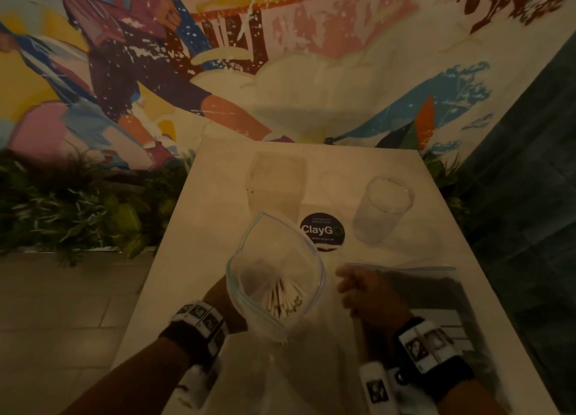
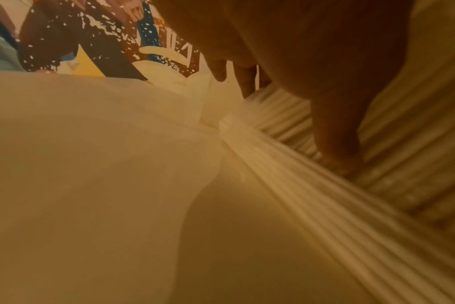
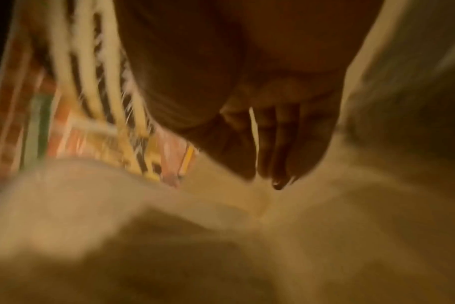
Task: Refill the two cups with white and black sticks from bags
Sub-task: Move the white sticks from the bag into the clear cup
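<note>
The hands work at the near end of the counter [image 1: 174, 227]. The left hand [image 1: 218, 293] holds a clear zip bag [image 1: 274, 277] up from underneath, mouth gaping toward the camera; the left wrist view shows its fingers [image 2: 335, 131] curled against the ribbed zip strip and plastic. Inside that bag lie thin sticks [image 1: 282, 296], mostly dark with pale ones among them, though the dim light makes the mix hard to tell. The right hand [image 1: 367, 296] hovers just beside the bag's rim with fingers loosely curled, holding nothing visible; in the blurred right wrist view the fingers [image 3: 275, 144] hang together, pointing down.

Under the right hand a second clear bag [image 1: 414, 290] lies flat on the counter; its contents cannot be read. Farther on sits a round black sticker [image 1: 322, 232], and beyond it two clear cups stand well apart: the right cup [image 1: 383, 209] looks empty, and the left cup [image 1: 276, 180], pale and blurred, shows no sticks that can be made out.

By this layout the refill seems barely begun: one bag is open, and sticks have yet to reach either cup. Both cups remain to be filled, one colour each.
</note>
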Tool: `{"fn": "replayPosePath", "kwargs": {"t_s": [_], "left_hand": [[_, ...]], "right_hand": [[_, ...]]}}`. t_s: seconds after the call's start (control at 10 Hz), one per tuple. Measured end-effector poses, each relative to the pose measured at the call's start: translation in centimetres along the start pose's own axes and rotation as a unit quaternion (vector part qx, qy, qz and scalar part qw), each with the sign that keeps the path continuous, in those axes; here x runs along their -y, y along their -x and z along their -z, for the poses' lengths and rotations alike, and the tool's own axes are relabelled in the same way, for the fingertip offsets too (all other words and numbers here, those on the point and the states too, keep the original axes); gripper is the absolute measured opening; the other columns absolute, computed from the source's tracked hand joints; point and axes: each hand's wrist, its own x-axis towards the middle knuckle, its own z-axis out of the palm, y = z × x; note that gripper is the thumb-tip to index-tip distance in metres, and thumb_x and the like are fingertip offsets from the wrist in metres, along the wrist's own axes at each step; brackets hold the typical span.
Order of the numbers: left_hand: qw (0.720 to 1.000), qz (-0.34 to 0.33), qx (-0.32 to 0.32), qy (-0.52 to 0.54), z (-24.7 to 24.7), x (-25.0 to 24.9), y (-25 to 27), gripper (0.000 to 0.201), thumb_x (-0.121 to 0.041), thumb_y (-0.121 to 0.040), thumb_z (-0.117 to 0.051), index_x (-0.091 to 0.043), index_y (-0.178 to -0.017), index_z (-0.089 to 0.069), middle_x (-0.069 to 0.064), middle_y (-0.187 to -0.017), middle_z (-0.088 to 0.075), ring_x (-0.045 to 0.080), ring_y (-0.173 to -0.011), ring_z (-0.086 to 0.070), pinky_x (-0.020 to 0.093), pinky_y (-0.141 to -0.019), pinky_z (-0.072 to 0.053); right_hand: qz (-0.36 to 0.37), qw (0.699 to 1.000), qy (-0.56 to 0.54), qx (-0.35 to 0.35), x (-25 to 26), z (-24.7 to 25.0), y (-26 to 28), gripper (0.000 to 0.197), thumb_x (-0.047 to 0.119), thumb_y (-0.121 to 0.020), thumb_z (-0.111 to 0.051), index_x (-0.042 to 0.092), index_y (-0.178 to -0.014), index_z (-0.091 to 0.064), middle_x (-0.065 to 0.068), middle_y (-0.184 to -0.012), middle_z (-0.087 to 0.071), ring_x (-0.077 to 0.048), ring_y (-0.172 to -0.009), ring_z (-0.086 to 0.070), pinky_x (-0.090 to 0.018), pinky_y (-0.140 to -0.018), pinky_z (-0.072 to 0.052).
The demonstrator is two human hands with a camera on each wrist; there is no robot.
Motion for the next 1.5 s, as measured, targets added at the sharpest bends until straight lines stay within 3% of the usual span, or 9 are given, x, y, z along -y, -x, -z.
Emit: {"fn": "replayPosePath", "kwargs": {"t_s": [0.1,0.2,0.4,0.6,0.9,1.0,1.1,1.3,1.5], "left_hand": [[0.988,0.091,-0.038,-0.119,0.2,0.3,0.5,0.098,-0.039,-0.037,-0.073,-0.004,-0.126,-0.049,0.016,-0.129,-0.055,0.032,-0.117,-0.055,0.044,-0.101,-0.045],[0.98,0.063,-0.014,-0.186,0.3,-2.9,0.1,0.066,-0.033,-0.064,-0.069,-0.008,-0.124,-0.055,0.01,-0.126,-0.058,0.028,-0.116,-0.055,0.036,-0.101,-0.044],[0.972,-0.044,-0.221,0.062,1.8,-5.0,1.7,0.078,-0.067,-0.042,-0.076,-0.027,-0.103,-0.049,-0.011,-0.105,-0.055,0.006,-0.089,-0.053,0.02,-0.078,-0.045],[0.994,0.087,-0.004,0.066,3.2,-5.5,2.6,0.158,-0.036,-0.03,-0.095,-0.035,-0.145,0.015,-0.016,-0.14,-0.023,0.012,-0.13,-0.028,0.039,-0.11,-0.034],[0.932,0.11,-0.168,0.3,1.2,-3.7,2.6,0.078,-0.052,-0.014,-0.09,-0.025,-0.085,-0.07,-0.005,-0.086,-0.073,0.017,-0.089,-0.067,0.035,-0.073,-0.056],[0.896,0.089,-0.241,0.361,-0.5,-4.8,3.1,0.044,-0.022,-0.036,-0.097,-0.033,-0.072,-0.074,-0.018,-0.073,-0.073,-0.001,-0.074,-0.068,0.018,-0.06,-0.055],[0.914,0.059,-0.234,0.326,-1.7,-6.4,3.5,0.052,-0.002,-0.051,-0.09,-0.037,-0.08,-0.064,-0.037,-0.071,-0.065,-0.003,-0.075,-0.063,0.008,-0.06,-0.05],[0.907,0.036,-0.194,0.373,1.3,-7.9,4.3,0.105,-0.061,-0.002,-0.086,-0.037,-0.099,-0.056,-0.013,-0.096,-0.065,0.004,-0.092,-0.06,0.035,-0.086,-0.048],[0.876,0.058,-0.248,0.41,3.4,-7.7,3.9,0.101,-0.05,-0.006,-0.092,-0.024,-0.101,-0.066,0.004,-0.097,-0.072,0.026,-0.099,-0.066,0.047,-0.081,-0.054]], "right_hand": [[-0.046,0.969,0.122,0.211,-2.3,-1.6,0.4,0.093,0.004,-0.07,-0.079,0.033,-0.143,-0.029,0.01,-0.131,-0.044,-0.015,-0.114,-0.05,-0.027,-0.088,-0.052],[0.029,0.97,0.086,0.226,-2.7,-4.4,0.5,0.101,0.024,-0.054,-0.091,0.037,-0.137,-0.035,0.02,-0.127,-0.047,-0.009,-0.121,-0.045,-0.025,-0.099,-0.041],[0.122,0.985,-0.121,0.034,-1.9,-4.4,-1.2,0.04,0.008,-0.049,-0.09,0.03,-0.078,-0.075,0.007,-0.08,-0.074,-0.018,-0.085,-0.068,-0.04,-0.078,-0.054],[0.072,0.992,0.046,0.088,0.4,-2.5,-2.7,0.096,0.038,-0.03,-0.082,0.012,-0.117,-0.052,-0.008,-0.107,-0.062,-0.024,-0.1,-0.06,-0.044,-0.084,-0.054],[0.08,0.989,-0.125,-0.013,-0.1,-1.9,-1.6,0.073,0.019,-0.069,-0.082,0.031,-0.128,-0.042,0.013,-0.111,-0.057,-0.008,-0.1,-0.058,-0.022,-0.073,-0.054],[-0.042,0.961,-0.269,0.045,-1.2,-1.7,-1.3,0.059,0.016,-0.074,-0.074,0.016,-0.128,-0.049,-0.003,-0.113,-0.064,-0.025,-0.102,-0.062,-0.048,-0.088,-0.053],[-0.069,0.947,-0.302,0.082,-1.2,-3.4,-0.6,0.029,-0.015,-0.079,-0.059,0.008,-0.095,-0.067,-0.015,-0.092,-0.069,-0.032,-0.09,-0.064,-0.052,-0.091,-0.05],[0.106,0.992,-0.054,0.035,0.2,-3.3,-0.6,0.03,0.004,-0.084,-0.067,0.008,-0.113,-0.059,0.012,-0.111,-0.055,0.007,-0.093,-0.047,0.007,-0.075,-0.032],[0.128,0.991,-0.022,0.043,0.6,-3.3,-1.0,0.022,-0.007,-0.084,-0.061,0.015,-0.085,-0.064,0.005,-0.082,-0.064,0.005,-0.067,-0.063,-0.01,-0.059,-0.05]]}}
